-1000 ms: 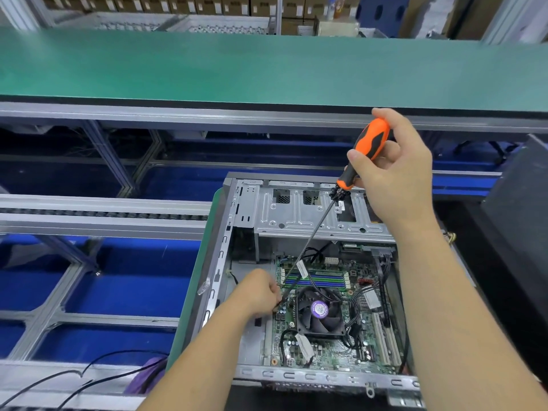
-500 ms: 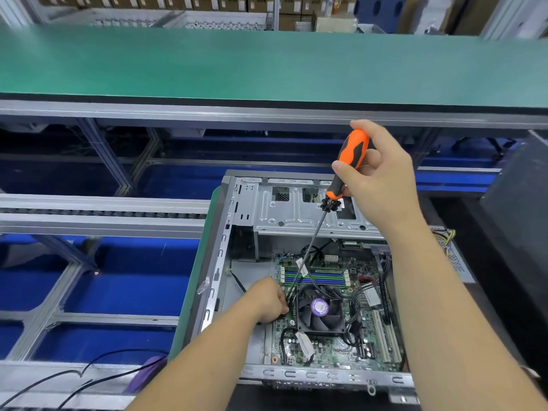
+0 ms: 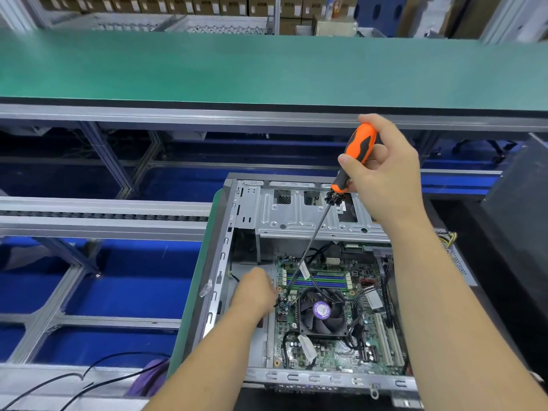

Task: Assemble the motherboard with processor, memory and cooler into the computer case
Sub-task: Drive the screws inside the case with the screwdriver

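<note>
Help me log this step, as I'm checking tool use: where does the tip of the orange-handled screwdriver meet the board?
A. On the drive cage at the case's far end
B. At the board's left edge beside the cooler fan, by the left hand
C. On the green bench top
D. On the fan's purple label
B: the screwdriver, gripped by the right hand, slants down to the motherboard edge left of the cooler fan, where the left hand rests.

Your left hand [image 3: 255,293] hides its own fingertips and the screwdriver [image 3: 311,247] tip, at 9 o'clock of the fan | your right forearm covers the motherboard [image 3: 323,348]'s 3 o'clock edge
</note>
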